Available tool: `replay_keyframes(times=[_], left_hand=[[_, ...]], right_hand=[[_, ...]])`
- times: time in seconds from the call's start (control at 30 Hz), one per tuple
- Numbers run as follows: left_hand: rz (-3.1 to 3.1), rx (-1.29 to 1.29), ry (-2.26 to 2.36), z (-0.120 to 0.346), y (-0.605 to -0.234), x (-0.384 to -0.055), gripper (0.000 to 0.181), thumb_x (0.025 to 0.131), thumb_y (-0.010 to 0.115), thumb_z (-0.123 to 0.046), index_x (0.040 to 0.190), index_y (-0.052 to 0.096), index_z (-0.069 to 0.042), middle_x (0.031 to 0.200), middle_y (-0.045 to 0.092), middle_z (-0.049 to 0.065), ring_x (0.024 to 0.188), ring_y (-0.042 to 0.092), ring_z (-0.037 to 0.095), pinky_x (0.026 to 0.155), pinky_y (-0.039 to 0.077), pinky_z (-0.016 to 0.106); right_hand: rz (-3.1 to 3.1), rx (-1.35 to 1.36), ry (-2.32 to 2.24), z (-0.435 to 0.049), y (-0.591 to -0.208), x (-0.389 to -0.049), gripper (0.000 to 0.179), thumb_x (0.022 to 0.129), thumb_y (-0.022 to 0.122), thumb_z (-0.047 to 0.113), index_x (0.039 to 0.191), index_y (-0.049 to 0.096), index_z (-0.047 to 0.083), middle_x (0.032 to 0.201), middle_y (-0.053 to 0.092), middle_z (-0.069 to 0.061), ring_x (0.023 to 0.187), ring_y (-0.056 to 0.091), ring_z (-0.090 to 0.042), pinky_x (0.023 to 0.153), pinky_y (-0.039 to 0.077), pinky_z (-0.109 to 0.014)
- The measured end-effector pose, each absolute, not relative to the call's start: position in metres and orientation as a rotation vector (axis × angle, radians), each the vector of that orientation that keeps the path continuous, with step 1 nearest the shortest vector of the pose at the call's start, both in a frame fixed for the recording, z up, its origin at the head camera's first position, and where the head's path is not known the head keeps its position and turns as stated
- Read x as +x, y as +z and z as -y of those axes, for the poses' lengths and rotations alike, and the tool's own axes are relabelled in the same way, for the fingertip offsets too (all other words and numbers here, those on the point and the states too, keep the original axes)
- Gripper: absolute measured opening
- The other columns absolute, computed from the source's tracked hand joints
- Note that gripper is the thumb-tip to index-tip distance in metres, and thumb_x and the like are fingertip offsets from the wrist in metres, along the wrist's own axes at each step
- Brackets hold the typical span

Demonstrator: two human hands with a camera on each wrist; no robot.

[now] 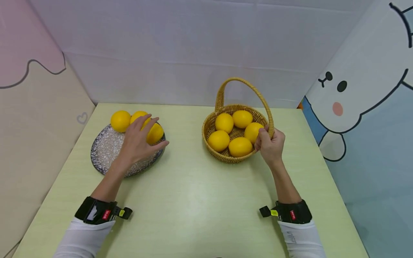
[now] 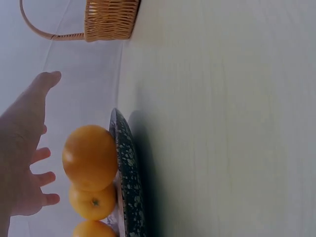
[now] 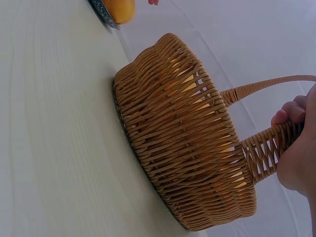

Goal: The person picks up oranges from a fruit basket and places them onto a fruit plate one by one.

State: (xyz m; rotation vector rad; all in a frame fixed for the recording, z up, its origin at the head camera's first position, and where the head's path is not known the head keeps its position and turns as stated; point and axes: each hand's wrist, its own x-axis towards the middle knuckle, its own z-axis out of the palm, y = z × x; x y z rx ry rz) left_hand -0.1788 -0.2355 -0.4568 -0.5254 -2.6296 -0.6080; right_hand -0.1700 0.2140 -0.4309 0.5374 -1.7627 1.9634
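My left hand (image 1: 137,143) is over the right part of a speckled plate (image 1: 106,147), its fingers spread and thumb held out. Close by its fingers, three oranges (image 1: 120,121) sit along the plate's back and right side. The left wrist view shows a gap between the hand (image 2: 24,148) and the nearest orange (image 2: 90,158). With curled fingers, my right hand (image 1: 271,144) grips the lower right part of the handle (image 1: 246,83) of a wicker basket (image 1: 222,157). Inside the basket lie several oval yellow-orange fruits (image 1: 240,147). The basket (image 3: 177,138) rests on the table.
The pale table (image 1: 200,200) runs between plate and basket. Behind it hangs a white cloth backdrop (image 1: 177,53). Printed panels stand at the left and the right (image 1: 374,143). Each wrist wears a black strap (image 1: 96,210) with a small camera.
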Motion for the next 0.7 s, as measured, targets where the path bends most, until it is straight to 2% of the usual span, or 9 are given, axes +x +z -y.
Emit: replay_keyframes(times=[0.27, 0.37, 0.53, 0.7], left_hand=[[2.751, -0.532, -0.585, 0.229, -0.446, -0.175, 0.108, 0.075, 0.079, -0.065, 0.163, 0.038, -0.018, 0.165, 0.028, 0.017, 0.148, 0.017, 0.045, 0.113, 0.017, 0.073], [2.76, -0.537, -0.58, 0.228, -0.445, -0.175, 0.109, 0.074, 0.079, -0.066, 0.163, 0.037, -0.018, 0.165, 0.027, 0.017, 0.148, 0.016, 0.044, 0.114, 0.016, 0.072], [2.755, -0.562, -0.599, 0.225, -0.443, -0.176, 0.108, 0.075, 0.079, -0.066, 0.163, 0.038, -0.019, 0.165, 0.028, 0.016, 0.148, 0.017, 0.044, 0.114, 0.017, 0.071], [2.771, -0.63, -0.696, 0.215, -0.439, -0.174, 0.106, 0.077, 0.078, -0.066, 0.163, 0.036, -0.021, 0.165, 0.028, 0.017, 0.15, 0.013, 0.043, 0.114, 0.015, 0.072]], right_hand=[[1.775, 0.533, 1.943, -0.215, -0.431, -0.17, 0.035, 0.1, 0.044, -0.005, 0.065, 0.044, 0.001, 0.046, 0.044, 0.002, 0.033, 0.036, -0.025, 0.029, 0.042, -0.025], [1.783, 0.537, 1.927, -0.215, -0.432, -0.171, 0.035, 0.1, 0.044, -0.004, 0.065, 0.044, 0.0, 0.046, 0.044, 0.002, 0.033, 0.037, -0.025, 0.029, 0.042, -0.026], [1.781, 0.542, 1.927, -0.215, -0.432, -0.171, 0.036, 0.101, 0.045, -0.003, 0.064, 0.044, -0.001, 0.046, 0.044, 0.002, 0.033, 0.041, -0.017, 0.028, 0.042, -0.027], [1.763, 0.548, 1.953, -0.215, -0.432, -0.17, 0.037, 0.101, 0.046, -0.002, 0.064, 0.043, -0.002, 0.046, 0.043, 0.002, 0.033, 0.039, -0.016, 0.028, 0.04, -0.028]])
